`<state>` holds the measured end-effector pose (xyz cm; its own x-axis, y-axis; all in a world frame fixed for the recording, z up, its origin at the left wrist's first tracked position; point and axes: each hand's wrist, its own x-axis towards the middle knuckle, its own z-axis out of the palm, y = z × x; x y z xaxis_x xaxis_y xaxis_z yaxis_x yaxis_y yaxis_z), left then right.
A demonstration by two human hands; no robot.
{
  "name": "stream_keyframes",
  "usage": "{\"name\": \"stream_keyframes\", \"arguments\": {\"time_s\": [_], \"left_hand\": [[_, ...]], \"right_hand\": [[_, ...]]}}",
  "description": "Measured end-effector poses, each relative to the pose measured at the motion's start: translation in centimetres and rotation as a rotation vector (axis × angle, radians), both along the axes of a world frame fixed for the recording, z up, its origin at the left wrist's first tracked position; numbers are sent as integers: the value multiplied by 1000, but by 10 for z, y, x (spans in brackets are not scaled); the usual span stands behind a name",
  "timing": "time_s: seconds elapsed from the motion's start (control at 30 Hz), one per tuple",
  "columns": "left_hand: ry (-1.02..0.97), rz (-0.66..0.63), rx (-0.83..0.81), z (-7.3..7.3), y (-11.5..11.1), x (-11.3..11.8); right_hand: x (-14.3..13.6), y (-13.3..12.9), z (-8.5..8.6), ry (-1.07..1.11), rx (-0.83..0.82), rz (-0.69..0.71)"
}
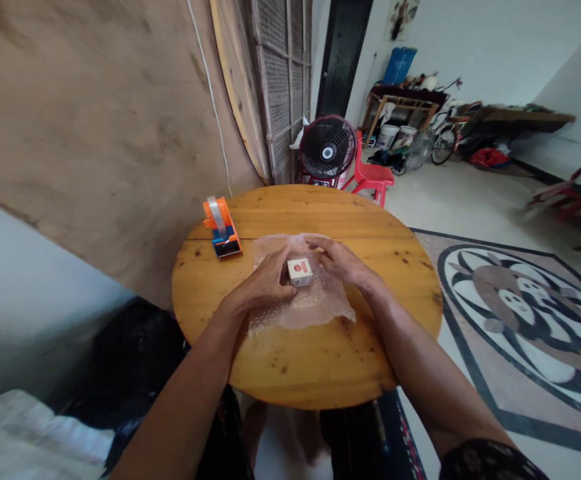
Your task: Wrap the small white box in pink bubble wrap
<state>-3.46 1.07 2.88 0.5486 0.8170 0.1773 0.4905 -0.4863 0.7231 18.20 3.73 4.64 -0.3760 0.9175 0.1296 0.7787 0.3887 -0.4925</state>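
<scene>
A small white box [300,272] with red print rests on a sheet of bubble wrap [303,315], which lies on the round wooden table [295,373]. My left hand [269,281] is at the box's left side, thumb and fingers apart, the thumb near its lower left corner. Whether it touches the box is hard to tell. To the right of the box, my right hand [334,260] hovers over the wrap with bent, parted fingers and nothing in them.
An orange and blue tape dispenser [222,227] stands at the table's back left. Beyond the far edge are a fan [327,152] and a red chair [374,175]. A brown wall panel [120,120] borders the left side.
</scene>
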Motion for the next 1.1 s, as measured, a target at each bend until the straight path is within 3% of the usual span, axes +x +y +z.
{"name": "stream_keyframes", "arguments": {"time_s": [0.23,0.43,0.73,1.1], "left_hand": [[152,35,88,-14,9,-5],[207,58,67,-10,7,-4],[316,139,96,-8,7,-3],[326,128,95,-8,9,-5]], "right_hand": [[-8,4,-12,-259,63,-88],[-20,8,-17,-481,77,-181],[-22,14,-14,-520,32,-270],[-24,18,-12,-525,24,-366]]}}
